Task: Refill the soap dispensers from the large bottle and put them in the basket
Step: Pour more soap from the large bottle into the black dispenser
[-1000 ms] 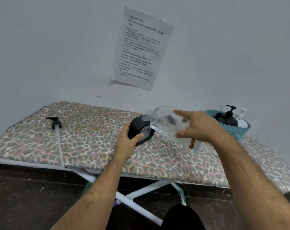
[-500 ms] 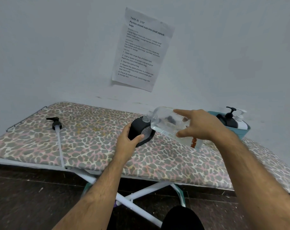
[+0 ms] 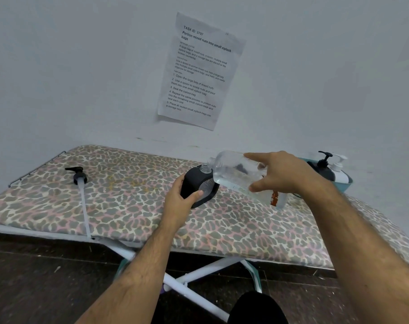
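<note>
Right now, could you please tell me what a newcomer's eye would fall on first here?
Mid-frame, the right hand tips a large clear bottle at the open neck of a black soap dispenser, gripped by the left hand on a leopard-print ironing board. A pump head lies far left; a teal basket holds two dispensers far right.

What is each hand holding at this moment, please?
Left hand: closed on the black soap dispenser, its neck open.
Right hand: holding the large clear bottle, tilted over that neck.
</note>
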`<state>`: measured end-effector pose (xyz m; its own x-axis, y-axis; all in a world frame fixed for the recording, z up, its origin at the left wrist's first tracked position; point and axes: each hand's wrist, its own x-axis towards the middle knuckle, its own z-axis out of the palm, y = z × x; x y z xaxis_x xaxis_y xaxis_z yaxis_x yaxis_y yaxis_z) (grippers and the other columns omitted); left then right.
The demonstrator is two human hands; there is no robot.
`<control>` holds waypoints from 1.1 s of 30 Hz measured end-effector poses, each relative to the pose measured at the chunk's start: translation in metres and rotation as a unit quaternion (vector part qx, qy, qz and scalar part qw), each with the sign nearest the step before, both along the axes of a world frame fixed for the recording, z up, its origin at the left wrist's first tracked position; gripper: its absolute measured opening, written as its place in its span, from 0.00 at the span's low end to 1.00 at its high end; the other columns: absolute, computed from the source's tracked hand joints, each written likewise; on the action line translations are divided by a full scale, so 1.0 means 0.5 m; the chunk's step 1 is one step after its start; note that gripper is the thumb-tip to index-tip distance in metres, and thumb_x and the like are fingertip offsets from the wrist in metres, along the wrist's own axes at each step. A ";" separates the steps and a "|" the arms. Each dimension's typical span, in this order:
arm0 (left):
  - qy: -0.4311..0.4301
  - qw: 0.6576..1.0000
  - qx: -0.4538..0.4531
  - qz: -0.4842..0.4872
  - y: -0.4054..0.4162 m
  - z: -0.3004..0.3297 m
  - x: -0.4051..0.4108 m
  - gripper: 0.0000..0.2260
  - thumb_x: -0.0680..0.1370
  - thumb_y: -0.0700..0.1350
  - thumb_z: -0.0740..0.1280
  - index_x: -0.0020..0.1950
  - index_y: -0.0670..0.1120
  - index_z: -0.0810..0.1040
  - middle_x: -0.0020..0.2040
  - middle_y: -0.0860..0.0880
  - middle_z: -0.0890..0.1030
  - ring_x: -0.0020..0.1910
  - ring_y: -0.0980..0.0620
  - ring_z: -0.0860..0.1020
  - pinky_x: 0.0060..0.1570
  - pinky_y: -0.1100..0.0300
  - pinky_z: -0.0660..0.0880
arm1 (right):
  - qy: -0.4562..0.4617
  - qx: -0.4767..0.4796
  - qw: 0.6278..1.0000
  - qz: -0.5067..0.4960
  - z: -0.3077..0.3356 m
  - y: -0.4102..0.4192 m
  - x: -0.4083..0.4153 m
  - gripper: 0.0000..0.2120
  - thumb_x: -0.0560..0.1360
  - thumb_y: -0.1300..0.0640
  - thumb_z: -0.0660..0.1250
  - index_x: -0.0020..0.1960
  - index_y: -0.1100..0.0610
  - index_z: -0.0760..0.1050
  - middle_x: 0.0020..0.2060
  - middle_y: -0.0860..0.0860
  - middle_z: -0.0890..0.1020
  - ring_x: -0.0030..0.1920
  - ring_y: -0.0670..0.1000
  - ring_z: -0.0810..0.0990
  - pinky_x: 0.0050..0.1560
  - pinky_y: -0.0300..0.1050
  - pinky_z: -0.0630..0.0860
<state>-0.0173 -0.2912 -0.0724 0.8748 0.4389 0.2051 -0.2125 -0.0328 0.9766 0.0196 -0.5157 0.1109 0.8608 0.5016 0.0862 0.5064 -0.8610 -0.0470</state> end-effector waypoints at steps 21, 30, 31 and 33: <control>-0.011 1.000 -0.008 -0.001 -0.002 0.000 -0.002 0.22 0.76 0.41 0.73 0.66 0.55 0.72 0.58 0.57 0.80 0.57 0.59 0.79 0.51 0.64 0.78 | -0.007 -0.033 0.999 0.002 0.013 0.010 -0.005 0.40 0.68 0.41 0.75 0.76 0.36 0.60 0.64 0.45 0.79 0.53 0.46 0.76 0.52 0.47 0.78; -0.009 1.000 -0.005 -0.001 0.000 -0.002 0.001 0.25 0.75 0.42 0.74 0.70 0.51 0.71 0.60 0.56 0.80 0.58 0.58 0.79 0.52 0.63 0.79 | -0.002 -0.040 0.999 -0.002 0.020 0.017 -0.009 0.40 0.69 0.42 0.75 0.76 0.37 0.60 0.64 0.45 0.79 0.54 0.47 0.76 0.51 0.46 0.76; -0.009 1.000 -0.006 -0.002 0.000 -0.002 0.001 0.25 0.75 0.42 0.74 0.70 0.51 0.71 0.59 0.57 0.80 0.58 0.58 0.79 0.52 0.63 0.78 | -0.001 -0.041 0.999 -0.002 0.021 0.018 -0.010 0.40 0.69 0.42 0.75 0.76 0.37 0.60 0.64 0.45 0.79 0.55 0.48 0.77 0.51 0.46 0.76; -0.009 1.000 -0.008 -0.004 -0.001 -0.001 0.000 0.25 0.75 0.42 0.74 0.70 0.52 0.71 0.59 0.58 0.79 0.58 0.59 0.79 0.53 0.62 0.78 | 0.000 -0.044 0.999 0.000 0.023 0.019 -0.010 0.40 0.69 0.42 0.75 0.76 0.38 0.60 0.66 0.45 0.78 0.57 0.49 0.78 0.52 0.46 0.76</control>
